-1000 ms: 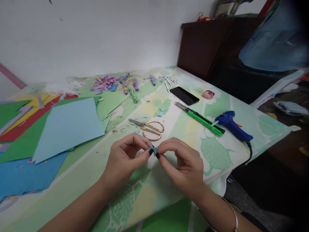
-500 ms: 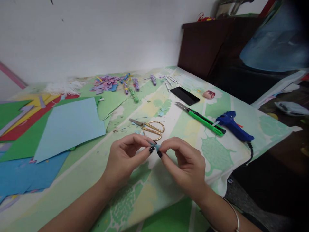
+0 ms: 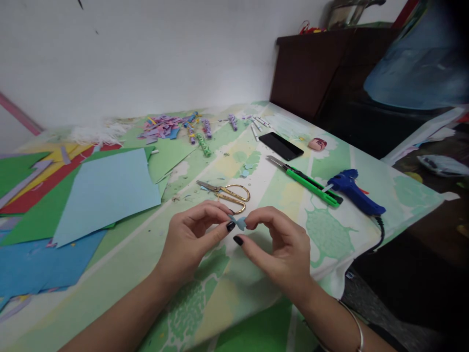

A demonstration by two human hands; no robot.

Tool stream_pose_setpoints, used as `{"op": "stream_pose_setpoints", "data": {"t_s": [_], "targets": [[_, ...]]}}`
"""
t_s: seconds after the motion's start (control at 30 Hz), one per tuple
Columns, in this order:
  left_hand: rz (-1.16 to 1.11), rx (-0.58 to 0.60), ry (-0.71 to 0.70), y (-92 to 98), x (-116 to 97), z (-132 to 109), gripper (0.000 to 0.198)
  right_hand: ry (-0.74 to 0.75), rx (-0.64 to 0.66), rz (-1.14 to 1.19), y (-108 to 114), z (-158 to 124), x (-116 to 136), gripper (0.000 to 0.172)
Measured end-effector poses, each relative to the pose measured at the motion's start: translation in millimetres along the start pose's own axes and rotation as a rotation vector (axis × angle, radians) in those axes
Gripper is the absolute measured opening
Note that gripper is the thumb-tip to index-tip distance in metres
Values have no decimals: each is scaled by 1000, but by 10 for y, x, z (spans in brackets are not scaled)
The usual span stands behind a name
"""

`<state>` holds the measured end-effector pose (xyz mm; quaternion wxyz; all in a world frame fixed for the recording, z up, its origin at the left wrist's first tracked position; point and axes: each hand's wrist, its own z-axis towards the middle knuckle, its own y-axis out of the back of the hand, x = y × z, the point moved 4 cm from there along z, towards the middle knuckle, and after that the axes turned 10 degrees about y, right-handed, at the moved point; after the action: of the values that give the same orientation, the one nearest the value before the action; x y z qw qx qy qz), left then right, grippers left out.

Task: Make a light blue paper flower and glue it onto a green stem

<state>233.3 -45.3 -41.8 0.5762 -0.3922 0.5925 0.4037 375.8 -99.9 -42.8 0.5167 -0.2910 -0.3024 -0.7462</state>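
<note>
A small light-blue paper piece (image 3: 241, 223), shaped like a bow or petals, is pinched between the thumb and index finger of my left hand (image 3: 194, 239). My right hand (image 3: 284, 242) is beside it with thumb and index finger apart, the index fingertip at the paper's right edge. Just beyond my fingers lie gold-handled scissors (image 3: 229, 192), blades pointing left. Light-blue paper scraps (image 3: 246, 170) rest on the tablecloth farther back.
Coloured paper sheets (image 3: 110, 195) cover the left side. Paper strips (image 3: 161, 128) and rolled paper tubes (image 3: 203, 145) lie at the back. To the right are a phone (image 3: 281, 145), a green utility knife (image 3: 311, 185) and a blue glue gun (image 3: 357, 193) near the table edge.
My right thumb has come away from the paper and moved slightly left and down, opening the pinch. More of the blue piece shows now, while my left hand keeps its hold.
</note>
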Motion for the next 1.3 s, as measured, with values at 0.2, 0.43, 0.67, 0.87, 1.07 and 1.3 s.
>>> {"op": "stream_pose_setpoints", "data": {"t_s": [0.2,0.43,0.67,0.87,1.07,1.3], "targets": [[-25,-19,62,-4,34,6,2,-98,-27,70,4,14,-84,6],[-4,-164,96,59,55,27,14,-279,-84,258,39,62,-193,4],[-1,-196,155,93,112,53,15,-313,-152,231,76,56,-237,3],[-63,-132,101,76,74,52,2,-407,-171,272,72,6,-327,9],[-114,-107,53,71,75,57,3,-437,-184,274,68,4,-352,12],[-258,-137,44,71,53,61,14,-454,-185,269,75,-4,-361,15]]}}
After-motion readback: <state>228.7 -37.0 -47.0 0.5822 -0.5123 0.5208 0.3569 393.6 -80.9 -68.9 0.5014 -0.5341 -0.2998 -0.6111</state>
